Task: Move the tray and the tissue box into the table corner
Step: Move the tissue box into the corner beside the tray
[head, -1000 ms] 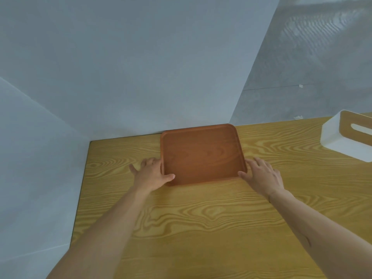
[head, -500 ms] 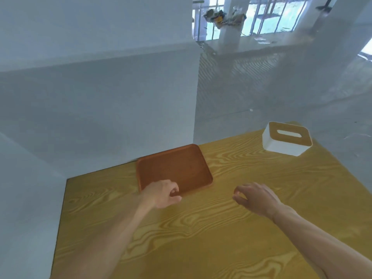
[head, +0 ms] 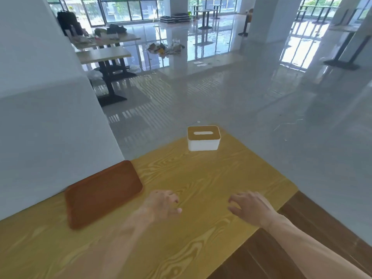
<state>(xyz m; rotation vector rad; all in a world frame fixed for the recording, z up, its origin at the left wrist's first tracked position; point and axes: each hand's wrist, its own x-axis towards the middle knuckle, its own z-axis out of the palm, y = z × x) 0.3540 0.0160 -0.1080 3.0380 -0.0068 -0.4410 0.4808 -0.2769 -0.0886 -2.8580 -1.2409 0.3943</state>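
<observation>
Wooden tray (head: 102, 193) sits at 9 o'clock against the white wall (head: 50, 127), parked. Tissue box (head: 203, 137) at 12, far worktop (head: 201, 178) edge, untouched. Left hand (head: 163, 204) and right hand (head: 251, 208) both empty, fingers loosely apart, aimed at box — likely next pickup.

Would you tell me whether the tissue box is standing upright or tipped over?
Upright. The tissue box sits flat on the table, its wooden lid with the slot facing up and its white sides vertical. Neither hand touches it.

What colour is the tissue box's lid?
Light wood tan, over a white body; the tissue box shows clearly in the head view.
</observation>
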